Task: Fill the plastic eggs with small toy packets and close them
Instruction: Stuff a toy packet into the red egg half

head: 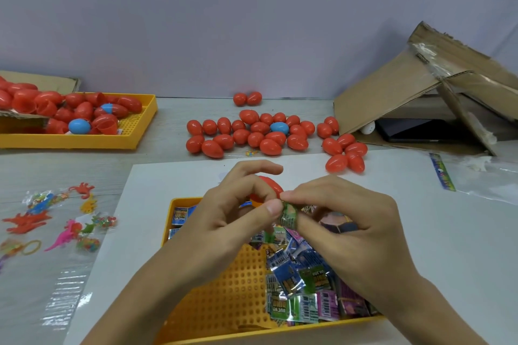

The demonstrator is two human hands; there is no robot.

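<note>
Left hand [238, 204] grips red egg half [267, 189] over yellow tray's [224, 288] far edge; right hand [342, 213] pinches green packet [290, 214], seemingly folded; risk: packet springs open, blocks closing.

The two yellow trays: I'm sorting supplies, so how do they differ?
The far tray at the left holds red and blue plastic eggs, many open halves; the near tray under the hands holds small toy packets. The far one is heaped; the near one shows bare floor. Both have perforated floors.
</note>
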